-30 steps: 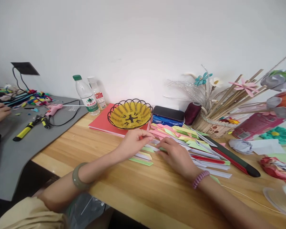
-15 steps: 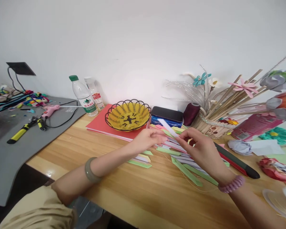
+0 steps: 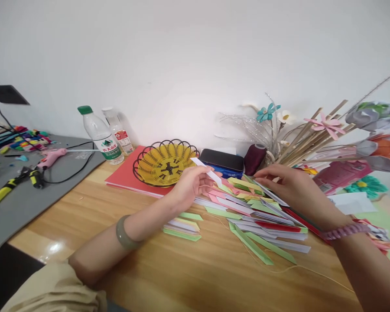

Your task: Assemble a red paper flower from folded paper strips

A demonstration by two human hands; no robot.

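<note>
My left hand [image 3: 190, 185] pinches a white folded paper strip [image 3: 207, 170] and holds it up above the table, just right of the yellow basket [image 3: 164, 161]. My right hand [image 3: 292, 187] rests with spread fingers on the far side of a heap of folded paper strips [image 3: 253, 208] in pink, green, white and red, and I cannot tell whether it holds one. Two long green strips [image 3: 251, 245] lie at the near edge of the heap. A small stack of strips [image 3: 182, 225] lies under my left wrist.
The basket stands on a red folder [image 3: 123, 175]. Behind are two bottles [image 3: 100, 134], a black case on a blue box [image 3: 222, 161], a dark thread spool [image 3: 255, 158] and a vase of paper flowers on sticks [image 3: 312, 134]. A grey mat [image 3: 19, 195] at left carries a pink glue gun and tools.
My left hand lifted the white strip clear of the pile. My right hand let go of it and moved right onto the heap. The view shifted right; the other person's hand is out of sight.
</note>
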